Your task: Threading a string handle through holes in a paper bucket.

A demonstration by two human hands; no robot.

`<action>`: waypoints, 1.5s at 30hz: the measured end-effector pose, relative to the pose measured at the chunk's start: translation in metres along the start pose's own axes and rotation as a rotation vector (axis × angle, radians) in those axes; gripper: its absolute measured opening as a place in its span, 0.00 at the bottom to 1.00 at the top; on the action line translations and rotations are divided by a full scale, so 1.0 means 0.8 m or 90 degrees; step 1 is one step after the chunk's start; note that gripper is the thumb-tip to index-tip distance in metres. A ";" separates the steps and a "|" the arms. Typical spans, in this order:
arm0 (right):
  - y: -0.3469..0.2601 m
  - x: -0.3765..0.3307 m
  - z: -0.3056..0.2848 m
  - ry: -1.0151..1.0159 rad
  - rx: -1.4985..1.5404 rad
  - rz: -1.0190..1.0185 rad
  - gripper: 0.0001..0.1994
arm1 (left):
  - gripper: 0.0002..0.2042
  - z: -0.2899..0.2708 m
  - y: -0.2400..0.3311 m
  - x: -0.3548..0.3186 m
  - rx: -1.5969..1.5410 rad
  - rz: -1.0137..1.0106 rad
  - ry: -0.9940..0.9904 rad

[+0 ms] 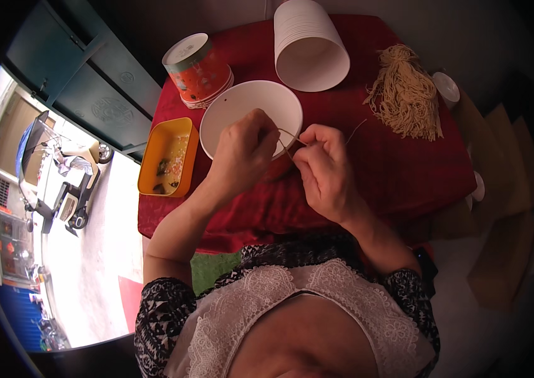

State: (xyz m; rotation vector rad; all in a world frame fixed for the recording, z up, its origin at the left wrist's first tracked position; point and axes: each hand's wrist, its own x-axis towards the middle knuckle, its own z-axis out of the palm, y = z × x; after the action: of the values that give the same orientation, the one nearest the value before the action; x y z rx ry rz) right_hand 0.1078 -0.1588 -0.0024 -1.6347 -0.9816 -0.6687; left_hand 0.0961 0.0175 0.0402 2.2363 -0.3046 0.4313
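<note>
My left hand (pixel 245 148) is closed in a pinch over the near rim of a white round bowl (pixel 251 94). Just to its right, my right hand (pixel 325 170) also pinches with its fingertips. A thin tan cord (pixel 356 129) runs between both hands, making a small loop there, and one loose end sticks out past my right hand. At the far right of the table lies a thick bundle of beige cords (pixel 405 94). Whatever the fingers of my left hand cover is hidden.
A red cloth (pixel 399 176) covers the table. Behind the bowl stand an upturned orange patterned tub (pixel 198 72) and nested white tubs (pixel 308 38). A yellow container (pixel 147 157) with small bits inside sits left. Cardboard (pixel 500 157) stands right; a teal door (pixel 106 82) is left.
</note>
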 end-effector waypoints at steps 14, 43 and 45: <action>0.016 -0.009 0.007 0.018 -0.009 -0.010 0.08 | 0.04 -0.002 -0.003 0.007 0.002 -0.012 0.004; 0.064 0.039 0.022 -0.015 -0.050 -0.016 0.03 | 0.07 -0.015 -0.015 -0.020 0.586 0.294 -0.145; 0.079 0.040 0.026 -0.071 -0.072 -0.013 0.03 | 0.06 -0.005 -0.033 -0.018 0.635 0.291 -0.135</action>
State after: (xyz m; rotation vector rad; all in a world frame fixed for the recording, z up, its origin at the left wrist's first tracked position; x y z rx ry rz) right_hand 0.1774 -0.1363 -0.0136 -1.7791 -1.0590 -0.6623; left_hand 0.0919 0.0386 0.0186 3.2003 -0.8706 0.6878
